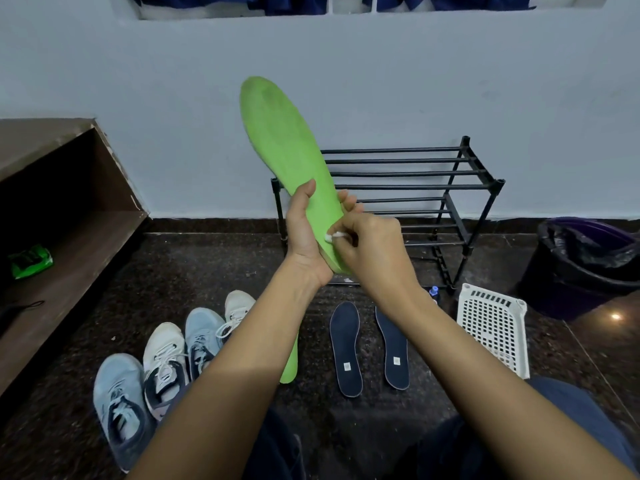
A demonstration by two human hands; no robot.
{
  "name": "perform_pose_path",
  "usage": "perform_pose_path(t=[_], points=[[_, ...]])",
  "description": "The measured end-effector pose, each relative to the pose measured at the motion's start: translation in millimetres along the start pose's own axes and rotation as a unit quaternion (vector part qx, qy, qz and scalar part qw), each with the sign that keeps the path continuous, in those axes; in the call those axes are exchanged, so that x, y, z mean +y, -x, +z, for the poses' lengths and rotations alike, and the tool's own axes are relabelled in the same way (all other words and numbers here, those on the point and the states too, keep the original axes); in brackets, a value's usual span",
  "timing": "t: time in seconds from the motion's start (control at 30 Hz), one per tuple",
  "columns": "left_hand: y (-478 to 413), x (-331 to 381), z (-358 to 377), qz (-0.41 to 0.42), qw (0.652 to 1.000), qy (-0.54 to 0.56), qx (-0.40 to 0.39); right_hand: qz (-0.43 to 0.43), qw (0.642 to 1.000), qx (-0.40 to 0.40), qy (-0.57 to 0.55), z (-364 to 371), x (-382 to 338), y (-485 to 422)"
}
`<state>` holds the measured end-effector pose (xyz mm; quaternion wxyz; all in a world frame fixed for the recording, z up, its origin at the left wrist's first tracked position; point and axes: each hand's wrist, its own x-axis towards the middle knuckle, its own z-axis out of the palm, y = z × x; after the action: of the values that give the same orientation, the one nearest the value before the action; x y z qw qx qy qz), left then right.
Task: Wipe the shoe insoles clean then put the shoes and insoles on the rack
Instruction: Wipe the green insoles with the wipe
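Observation:
My left hand grips a green insole near its heel and holds it upright, toe pointing up. My right hand pinches a small white wipe against the insole's heel. A second green insole lies on the floor, partly hidden by my left forearm. Two dark blue insoles lie side by side on the floor. Several shoes, two light blue and two white, stand in a row at the lower left. The black rack stands against the wall behind my hands.
A white perforated basket lies right of the insoles. A black-lined purple bin stands at the far right. A brown wooden shelf unit at the left holds a green packet. A small blue-capped bottle stands by the rack.

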<state>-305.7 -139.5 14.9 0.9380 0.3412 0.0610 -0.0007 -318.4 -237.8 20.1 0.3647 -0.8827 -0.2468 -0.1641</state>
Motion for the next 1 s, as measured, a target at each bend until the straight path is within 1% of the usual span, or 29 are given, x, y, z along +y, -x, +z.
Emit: perform_pose_path(t=[0.1,0.17,0.23,0.3,0.33,0.4,0.47,0.57,0.6,0.67,0.7,0.73,0.77,0.9,0.93,1.0], points=[[2.5,-2.3,2.8,-0.01,1.0,-0.028,0.0,-0.05,0.997,0.042,0.042,3.0,-0.6,-4.5],[2.9,0.3,2.9,-0.023,0.999,-0.023,-0.007,-0.052,0.997,0.042,0.031,1.5,-0.8,-4.5],[2.5,5.0,0.5,-0.029,0.999,0.0,-0.015,-0.015,1.0,-0.007,-0.008,-5.5,-1.8,-2.5],[1.3,10.8,-3.6,-0.02,0.999,0.024,-0.013,0.012,0.996,-0.09,-0.024,-14.6,-3.0,1.1],[1.1,14.6,-5.5,-0.018,0.999,0.028,-0.015,0.015,0.992,-0.126,-0.028,-18.1,-4.8,3.0],[1.5,21.0,-7.5,-0.021,0.999,0.027,-0.022,0.012,0.986,-0.161,-0.04,-20.8,-7.2,5.1],[0.7,23.9,-7.5,-0.024,0.999,0.026,-0.02,0.017,0.985,-0.156,-0.072,-19.6,-7.2,5.2],[1.2,19.5,-1.4,-0.034,0.999,0.024,-0.011,0.046,0.979,-0.094,-0.177,-13.9,-6.2,4.3],[2.0,16.2,1.3,-0.043,0.999,0.02,-0.008,0.044,0.98,-0.063,-0.182,-11.1,-6.2,3.5],[4.5,8.7,6.1,-0.058,0.998,0.0,0.0,0.008,0.99,0.009,-0.143,-6.1,-5.5,-0.2],[5.5,6.3,7.8,-0.064,0.998,-0.007,-0.002,-0.015,0.992,0.034,-0.12,-5.1,-5.3,-2.8],[5.8,5.8,7.9,-0.066,0.998,-0.012,-0.006,-0.033,0.993,0.039,-0.109,-5.3,-4.8,-4.5],[5.8,8.0,6.9,-0.064,0.998,-0.015,-0.011,-0.045,0.992,0.026,-0.111,-6.4,-4.3,-4.7],[6.9,24.7,-4.7,-0.039,0.999,-0.004,-0.022,-0.06,0.988,-0.102,-0.094,-7.9,-3.9,7.8],[7.4,26.9,-7.2,-0.03,0.999,-0.002,-0.02,-0.06,0.987,-0.117,-0.095,-7.2,-4.5,10.9],[8.2,27.9,-9.6,-0.02,1.0,0.01,-0.017,-0.069,0.986,-0.107,-0.105,-5.3,-5.1,14.5]])
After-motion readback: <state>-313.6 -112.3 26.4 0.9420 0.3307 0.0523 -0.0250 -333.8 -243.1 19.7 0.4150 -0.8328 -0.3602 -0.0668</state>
